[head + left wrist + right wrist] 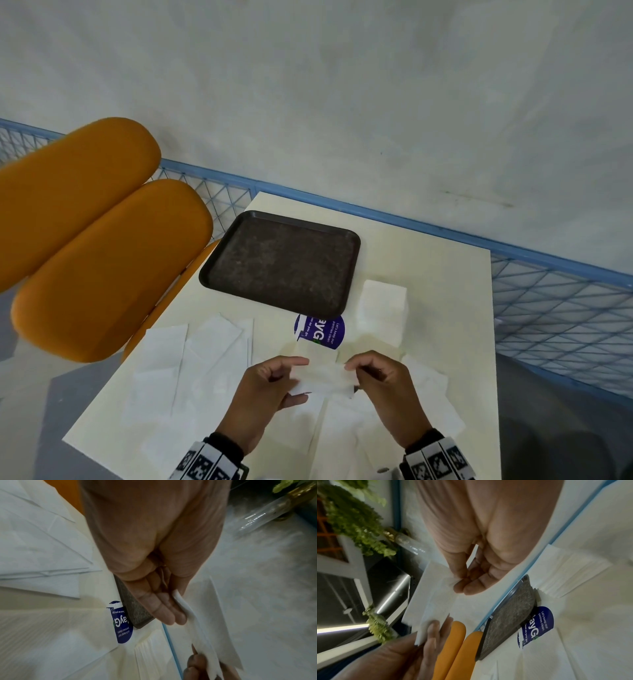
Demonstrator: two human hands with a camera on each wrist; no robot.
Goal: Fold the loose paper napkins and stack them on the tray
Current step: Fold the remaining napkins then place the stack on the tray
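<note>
A white paper napkin (323, 377) hangs folded between both hands above the near part of the table. My left hand (274, 380) pinches its left end, and my right hand (373, 371) pinches its right end. The left wrist view shows the napkin (193, 616) running from my left fingers (164, 612) toward the right hand (197, 666). The right wrist view shows the napkin (436, 601) pinched by my right fingers (471, 586). A dark brown tray (284, 260) sits bare on the far part of the table. Loose unfolded napkins (191, 370) lie spread at left, and more napkins (424, 387) lie under my right hand.
A thick stack of white napkins (383, 303) stands right of the tray. A round blue sticker (320, 330) is on the cream table (445, 267). An orange chair (89, 240) stands at the table's left. Blue wire fencing (561, 308) borders the far and right sides.
</note>
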